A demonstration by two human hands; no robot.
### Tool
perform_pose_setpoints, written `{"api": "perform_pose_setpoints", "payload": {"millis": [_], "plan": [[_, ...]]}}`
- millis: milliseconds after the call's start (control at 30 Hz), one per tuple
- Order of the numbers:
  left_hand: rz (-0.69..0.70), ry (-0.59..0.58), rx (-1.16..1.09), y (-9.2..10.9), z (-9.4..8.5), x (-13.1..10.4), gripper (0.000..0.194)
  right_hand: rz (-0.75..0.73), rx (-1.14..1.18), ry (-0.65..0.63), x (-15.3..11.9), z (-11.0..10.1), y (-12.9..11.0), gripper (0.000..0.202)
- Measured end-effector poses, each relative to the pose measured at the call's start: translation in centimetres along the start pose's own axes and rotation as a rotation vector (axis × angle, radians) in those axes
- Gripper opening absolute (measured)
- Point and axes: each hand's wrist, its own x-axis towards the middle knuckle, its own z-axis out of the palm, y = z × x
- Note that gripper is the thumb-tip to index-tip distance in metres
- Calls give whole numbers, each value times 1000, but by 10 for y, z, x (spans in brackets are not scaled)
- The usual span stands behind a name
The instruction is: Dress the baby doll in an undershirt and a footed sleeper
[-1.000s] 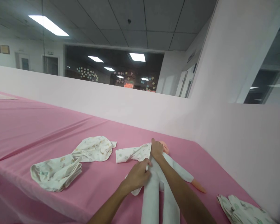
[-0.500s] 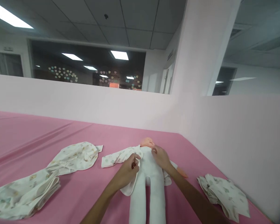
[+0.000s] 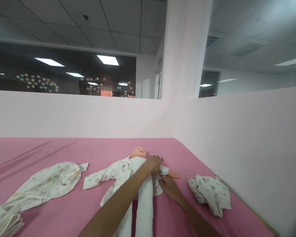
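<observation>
Apparently mid-sleeving, the right hand [image 3: 170, 188] pinches the baby shirt [image 3: 119, 169], the left hand [image 3: 153, 164] gripping unclearly, and the doll's arm [image 3: 170, 172] next needs guiding.

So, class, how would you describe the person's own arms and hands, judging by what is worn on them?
The left hand and right hand are bare, without gloves. No sleeve, watch or bracelet shows on the left forearm or right forearm. Finer details are too small to tell.
</observation>
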Motion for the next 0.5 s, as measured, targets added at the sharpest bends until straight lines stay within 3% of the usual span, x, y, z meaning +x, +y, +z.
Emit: {"api": "perform_pose_setpoints", "payload": {"millis": [100, 200, 367, 500], "plan": [[-64, -62, 16, -3, 16, 24, 56, -80, 63, -30, 2, 2, 6, 36], [-99, -57, -2, -15, 20, 26, 51, -77, 159, -50, 6, -3, 17, 53], [-91, -4, -55, -36, 5, 10, 45, 106, 196, 5, 33, -7, 34, 38], [-80, 27, -75, -45, -6, -2, 38, 176, 310, -10, 59, 1, 30, 35]]}}
